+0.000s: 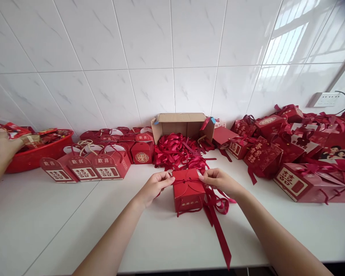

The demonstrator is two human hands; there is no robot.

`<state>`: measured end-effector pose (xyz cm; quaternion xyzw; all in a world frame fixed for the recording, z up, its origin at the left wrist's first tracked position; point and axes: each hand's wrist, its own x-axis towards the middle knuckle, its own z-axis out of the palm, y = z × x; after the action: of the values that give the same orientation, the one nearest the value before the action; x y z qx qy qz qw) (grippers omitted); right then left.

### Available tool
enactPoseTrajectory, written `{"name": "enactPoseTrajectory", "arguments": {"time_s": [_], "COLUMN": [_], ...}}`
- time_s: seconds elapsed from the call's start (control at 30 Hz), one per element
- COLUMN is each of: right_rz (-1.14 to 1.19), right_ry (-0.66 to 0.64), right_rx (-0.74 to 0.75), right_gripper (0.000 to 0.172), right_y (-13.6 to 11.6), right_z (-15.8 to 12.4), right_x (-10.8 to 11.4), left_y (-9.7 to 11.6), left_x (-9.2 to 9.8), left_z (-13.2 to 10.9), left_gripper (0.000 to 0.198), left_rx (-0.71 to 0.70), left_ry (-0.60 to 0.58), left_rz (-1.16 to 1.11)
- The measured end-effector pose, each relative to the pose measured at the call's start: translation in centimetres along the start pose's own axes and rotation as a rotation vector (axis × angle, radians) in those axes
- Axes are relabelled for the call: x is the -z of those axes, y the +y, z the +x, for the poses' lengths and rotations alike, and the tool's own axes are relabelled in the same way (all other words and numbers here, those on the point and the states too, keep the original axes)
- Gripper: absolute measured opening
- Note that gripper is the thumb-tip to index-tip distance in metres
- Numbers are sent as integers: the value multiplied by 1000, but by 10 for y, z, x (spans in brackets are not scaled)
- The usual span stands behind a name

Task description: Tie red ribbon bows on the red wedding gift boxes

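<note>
A small red gift box (189, 195) stands on the white counter in front of me, its top flaps folded over and a cord handle hanging at its near side. Across its top runs a dark red ribbon (186, 180). My left hand (154, 188) pinches this ribbon at the box's left upper edge, thumb and fingers pressed together. At the right upper edge my right hand (220, 181) is closed on the ribbon too. Loose ribbon tails (220, 237) trail from beside the box toward the counter's front edge. My fingertips partly hide the ribbon ends.
Behind the box, a cardboard carton (182, 118) lies on its side with tangled ribbons (175, 147) spilling out. Red boxes (110, 170) stand left; ribboned ones (264, 157) are heaped right. Another person's hand (5, 147) reaches into a red basin (43, 155) of packets.
</note>
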<state>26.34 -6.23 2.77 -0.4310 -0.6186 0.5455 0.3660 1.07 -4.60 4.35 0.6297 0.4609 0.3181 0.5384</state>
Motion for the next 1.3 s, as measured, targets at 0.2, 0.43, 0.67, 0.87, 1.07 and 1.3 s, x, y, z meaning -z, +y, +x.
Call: {"name": "enactPoseTrajectory", "arguments": {"time_s": [0.2,0.43,0.67,0.87,1.07,1.3], "right_rz": [296,249,100,-144,-208,-182], "right_ry": [-33,2,23,57,233,154], "right_rx": [-5,98,106,143,296,249], "right_gripper": [43,29,31,39,30,31], "right_y": [-8,-39,-45,-36,-33,-28], "right_z": [-7,-11,-10,-4,6,3], "right_x": [6,3,-1,-13,-33,-35], "left_y": [4,26,40,36,23,8], "left_x": [2,-19,-54,-48,-27,-8], "left_z": [-4,-5,9,8,5,8], "left_gripper": [38,29,28,31,18,35], "left_rx": [-71,-308,-586,-629,-379,69], "left_ry": [38,279,593,660,406,109], "left_rz": [157,450,714,746,401,197]}}
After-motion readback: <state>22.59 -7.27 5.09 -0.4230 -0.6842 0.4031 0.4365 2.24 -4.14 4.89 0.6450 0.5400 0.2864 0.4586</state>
